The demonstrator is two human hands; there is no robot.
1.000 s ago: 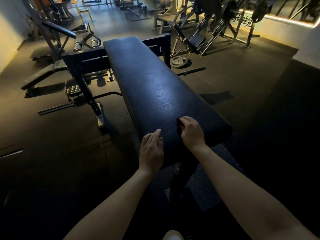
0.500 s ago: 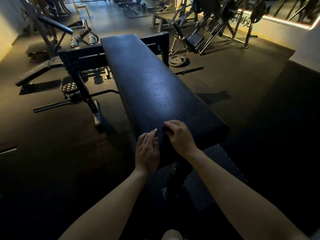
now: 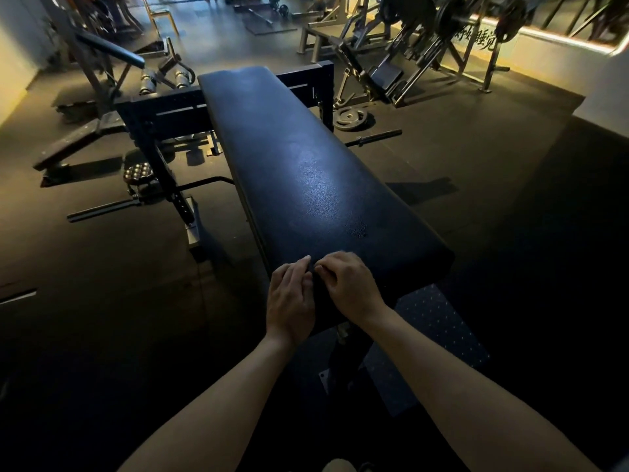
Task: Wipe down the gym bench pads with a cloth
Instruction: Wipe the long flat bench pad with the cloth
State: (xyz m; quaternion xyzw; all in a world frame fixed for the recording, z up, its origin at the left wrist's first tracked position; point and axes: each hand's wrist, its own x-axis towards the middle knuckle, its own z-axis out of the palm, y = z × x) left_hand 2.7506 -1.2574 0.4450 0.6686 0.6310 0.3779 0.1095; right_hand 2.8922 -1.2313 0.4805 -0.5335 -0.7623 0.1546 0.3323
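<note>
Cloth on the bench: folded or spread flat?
Cannot tell. Only a dark sliver of cloth shows between the left hand and right hand at the near end of the bench pad.

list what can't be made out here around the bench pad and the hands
Head view throughout.
1. Cloth: not distinguishable; the right hand covers the spot and the bench pad is dark, so what its curled fingers hold is unclear.
2. Wall lettering: partly blocked by machine frames.
3. Pale object: cut off by the bottom edge, unidentifiable.
</note>
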